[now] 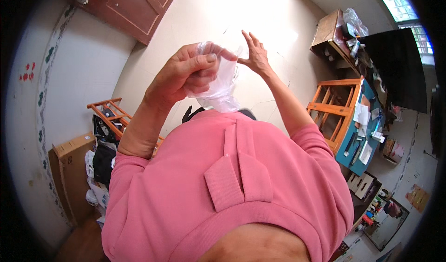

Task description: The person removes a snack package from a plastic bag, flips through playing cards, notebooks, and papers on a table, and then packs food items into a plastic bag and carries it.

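Note:
My left hand (197, 70) is raised in front of my chest, its fingers curled on a thin, clear plastic bag (224, 84) that drapes over them and hangs down towards my pink top. To the right of it, my right hand (257, 56) is raised with its fingers spread. Its thumb points at the bag's edge; whether the two touch I cannot tell. Nothing shows in the right palm.
A brown wooden door (136, 7) is at the upper left. Left of me are a wooden rack (104, 103), dark bags and a cardboard box (75, 147). On the right stand a blue-topped table (352, 147) with papers, a wooden cabinet (325, 32) and a large black screen (400, 66).

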Motion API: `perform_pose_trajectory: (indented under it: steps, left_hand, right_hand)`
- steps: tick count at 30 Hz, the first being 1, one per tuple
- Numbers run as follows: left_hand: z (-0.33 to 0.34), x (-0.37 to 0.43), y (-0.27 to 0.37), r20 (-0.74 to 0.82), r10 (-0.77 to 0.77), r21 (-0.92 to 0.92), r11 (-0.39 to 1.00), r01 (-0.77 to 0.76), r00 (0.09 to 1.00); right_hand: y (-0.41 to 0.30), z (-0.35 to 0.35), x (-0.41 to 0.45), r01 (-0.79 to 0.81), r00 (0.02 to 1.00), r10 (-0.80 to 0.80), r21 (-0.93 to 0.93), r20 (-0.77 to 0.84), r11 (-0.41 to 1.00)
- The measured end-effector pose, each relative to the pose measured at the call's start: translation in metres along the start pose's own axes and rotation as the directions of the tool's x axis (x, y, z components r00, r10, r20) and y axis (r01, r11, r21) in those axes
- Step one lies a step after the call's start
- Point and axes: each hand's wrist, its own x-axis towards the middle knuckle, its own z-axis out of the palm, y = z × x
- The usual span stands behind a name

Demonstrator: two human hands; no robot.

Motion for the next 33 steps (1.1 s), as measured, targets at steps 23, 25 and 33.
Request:
perform_pose_trajectory:
  steps: [23,25,33]
  left_hand:
    - [-0.445,0.305,0.295,-0.807,0.25,0.492,0.786,0.375,0.535]
    - [-0.5,0.339,0.297,-0.704,0.468,0.708,0.396,0.585,0.535]
    - [-0.694,0.515,0.344,-0.719,0.472,0.692,0.422,0.585,0.51]
  right_hand:
    - [0.032,-0.158,0.68,-0.414,0.807,-0.47,0.91,0.357,-0.018]
    - [0.038,-0.158,0.731,-0.42,0.818,-0.433,0.907,0.378,-0.003]
    - [0.085,-0.175,0.965,-0.286,0.949,-0.128,0.958,0.288,0.041]
